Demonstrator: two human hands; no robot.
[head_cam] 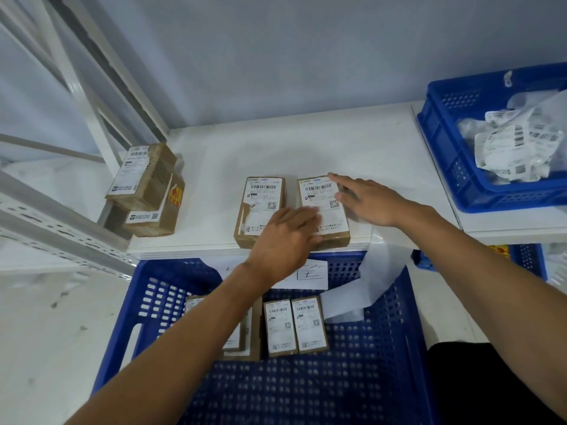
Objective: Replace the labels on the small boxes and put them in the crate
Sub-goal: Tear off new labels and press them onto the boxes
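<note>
Brown cardboard fills the middle of my view: a left-hand box (pixel 260 204) and a right-hand box (pixel 319 191) lie side by side, touching, at the front edge of the white shelf (pixel 306 148). The left hand (pixel 288 237) lies flat, fingers straight, across the near part of both labels. The right hand (pixel 371 200), fingers also stretched out, touches the far right corner of the right-hand box. Neither hand grips anything. Just below the shelf edge sits the blue crate (pixel 147 302), where I count two labelled boxes (pixel 280 328) side by side (another lies partly hidden under the left forearm). A strip of backing paper (pixel 377 271) hangs over the crate's far rim. Stacked boxes (pixel 144 176) stand at the shelf's left end, and a second crate (pixel 445 148) of bagged parcels stands far right.
</note>
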